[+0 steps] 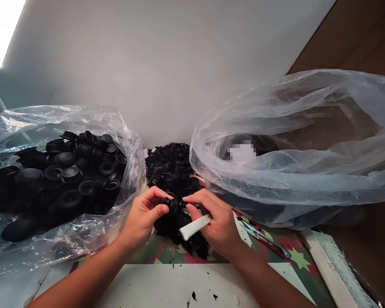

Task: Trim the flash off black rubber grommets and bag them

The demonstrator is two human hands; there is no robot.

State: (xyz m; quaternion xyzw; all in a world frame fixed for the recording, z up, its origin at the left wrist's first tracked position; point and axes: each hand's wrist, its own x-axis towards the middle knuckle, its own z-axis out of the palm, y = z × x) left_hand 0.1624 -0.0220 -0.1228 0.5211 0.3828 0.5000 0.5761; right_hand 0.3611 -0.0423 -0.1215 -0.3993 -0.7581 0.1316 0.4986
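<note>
My left hand (pixel 140 218) pinches a small black ribbed rubber part (pixel 171 205) between thumb and forefinger. Close on the part's right side is my right hand (pixel 218 222), its thumb and forefinger bent toward it; whether they touch the part I cannot tell. The other fingers of that hand are curled around a white flat-ended handle (pixel 194 227), whose far end is hidden in the palm. Behind and below both hands lies a heap of black rubber scraps (pixel 170 162), with some ribbed pieces among them.
A clear plastic bag (pixel 128 137) full of black ribbed parts (pixel 67 175) stands at left. Another clear bag (pixel 282 188) gapes open at right, beside cardboard (pixel 365 47). Scissors (pixel 266 239) lie on the patterned cloth (pixel 291 244). Black bits dot the white board (pixel 160 286) in front.
</note>
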